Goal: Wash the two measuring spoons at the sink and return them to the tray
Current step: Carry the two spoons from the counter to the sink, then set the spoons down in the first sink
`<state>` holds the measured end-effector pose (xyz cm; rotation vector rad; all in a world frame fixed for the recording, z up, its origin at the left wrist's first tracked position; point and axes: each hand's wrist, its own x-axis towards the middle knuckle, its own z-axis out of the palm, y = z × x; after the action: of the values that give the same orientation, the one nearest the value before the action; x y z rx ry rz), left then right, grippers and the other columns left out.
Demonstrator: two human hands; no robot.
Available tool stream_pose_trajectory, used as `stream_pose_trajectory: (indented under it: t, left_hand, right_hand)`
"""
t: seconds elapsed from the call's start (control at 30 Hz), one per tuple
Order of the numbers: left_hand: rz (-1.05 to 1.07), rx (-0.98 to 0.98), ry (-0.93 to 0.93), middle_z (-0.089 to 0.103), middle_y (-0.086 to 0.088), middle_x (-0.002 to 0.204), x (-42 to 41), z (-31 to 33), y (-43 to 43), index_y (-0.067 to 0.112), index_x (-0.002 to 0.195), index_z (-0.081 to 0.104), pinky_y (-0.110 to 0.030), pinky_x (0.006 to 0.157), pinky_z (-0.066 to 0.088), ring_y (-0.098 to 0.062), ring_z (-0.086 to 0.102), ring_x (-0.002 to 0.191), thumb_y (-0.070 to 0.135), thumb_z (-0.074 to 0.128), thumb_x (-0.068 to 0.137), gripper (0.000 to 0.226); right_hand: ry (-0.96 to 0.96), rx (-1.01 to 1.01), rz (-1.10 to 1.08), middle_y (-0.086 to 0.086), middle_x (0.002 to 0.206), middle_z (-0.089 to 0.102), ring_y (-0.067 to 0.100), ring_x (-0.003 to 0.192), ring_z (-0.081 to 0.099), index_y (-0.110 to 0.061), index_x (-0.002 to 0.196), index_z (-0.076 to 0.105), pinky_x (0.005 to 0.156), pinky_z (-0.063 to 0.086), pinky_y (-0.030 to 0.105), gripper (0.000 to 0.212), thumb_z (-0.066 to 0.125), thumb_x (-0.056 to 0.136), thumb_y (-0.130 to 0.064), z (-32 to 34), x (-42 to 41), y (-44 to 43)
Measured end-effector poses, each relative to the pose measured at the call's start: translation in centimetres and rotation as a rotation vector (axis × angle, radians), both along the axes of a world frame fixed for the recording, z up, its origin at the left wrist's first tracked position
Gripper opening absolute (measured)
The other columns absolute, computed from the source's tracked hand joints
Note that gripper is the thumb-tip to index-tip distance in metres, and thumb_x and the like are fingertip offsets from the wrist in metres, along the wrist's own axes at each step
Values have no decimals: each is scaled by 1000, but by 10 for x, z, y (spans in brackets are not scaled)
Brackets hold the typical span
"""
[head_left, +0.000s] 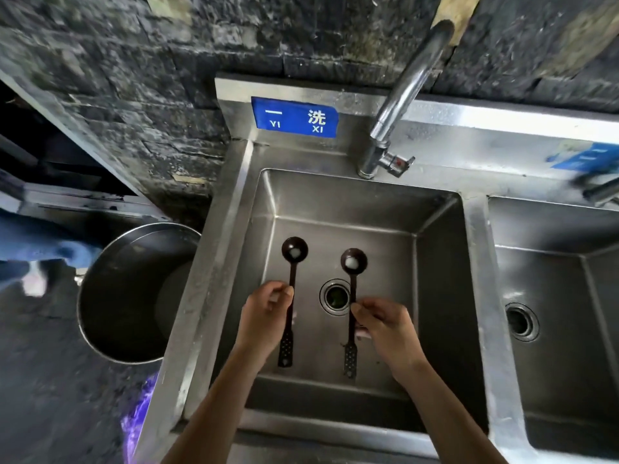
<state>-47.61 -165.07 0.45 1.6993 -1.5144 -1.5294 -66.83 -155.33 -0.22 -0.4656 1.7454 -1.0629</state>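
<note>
The person holds both measuring spoons over the left basin of the steel sink (217, 249), bowls pointing far and handles near. The left hand (268, 309) pinches the left spoon (292, 272) at mid-handle between thumb and curled fingers. The right hand (385, 326) grips the right spoon (352, 283) the same way, just over the drain (335, 296). Each bowl shows a pale spot; whether it is residue or a glint cannot be told.

No water is visibly running, so the washing looks not yet begun. To do it well, one hand probably has to free itself for the tap lever (400, 162), and the bowls should be tilted under the stream and rubbed.

The faucet (407, 92) rises at the far right of the basin, which may call for swinging it over the spoons. A large metal pot (134, 293) stands on the left, a second basin (552, 296) lies to the right, and a blue label (294, 117) marks the back rim. The tray is not in view.
</note>
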Motion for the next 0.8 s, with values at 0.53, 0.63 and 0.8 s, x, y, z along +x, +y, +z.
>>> stream_pose_trajectory:
  t: [0.53,0.63,0.8]
  left_hand:
    - [250,214,-24,64,5,82,-39,-155,-114,26,99,57,-23,50,49,-11,61,63,20,48,102,12]
    - [261,157,-98,69,-3,88,-47,-182,-131,18,100,59,-39,72,56,-26,69,81,20,58,96,4]
    - [230,-7,-213,64,6,81,-54,-225,-149,18,97,60,-11,64,43,-19,66,83,8,62,94,10]
  right_hand:
    - [88,248,-25,6,80,76,30,81,74,-18,85,74,85,61,54,16,64,97,-14,-148,1,-129]
    - [101,257,13,2,77,75,24,78,73,-16,89,75,88,61,53,13,65,97,-16,-178,-3,-148]
    - [170,236,116,3,70,74,15,63,67,-20,86,77,73,60,40,14,67,95,-20,-223,-7,-175]
